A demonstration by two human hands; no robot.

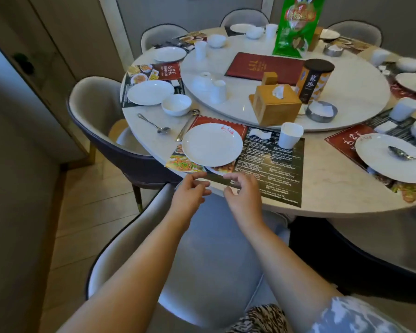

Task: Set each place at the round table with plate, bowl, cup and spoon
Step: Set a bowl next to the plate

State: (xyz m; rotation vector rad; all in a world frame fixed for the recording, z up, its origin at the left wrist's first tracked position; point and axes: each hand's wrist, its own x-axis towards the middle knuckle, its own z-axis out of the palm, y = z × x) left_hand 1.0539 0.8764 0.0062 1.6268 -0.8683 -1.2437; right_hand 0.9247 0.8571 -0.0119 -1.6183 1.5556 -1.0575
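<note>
Both hands, left hand (pixel 190 191) and right hand (pixel 241 191), hover empty with fingers loosely curled; plate (pixel 212 144) sits near the worktop (pixel 322 188) edge, so a careless nudge risks tipping it off.

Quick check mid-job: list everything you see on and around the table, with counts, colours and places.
Plates: about seven, white, around the rim.
Bowls: several, white.
Cups: several, white.
Spoons: three visible, metal.
Placemats: printed, one per seat.
Turntable: one, white, centre.
Tissue box: one, wooden, on turntable.
Menu: one, red.
Green bag: one.
Chairs: grey, around the table.
Left hand, right hand: at near edge, holding nothing.
</note>
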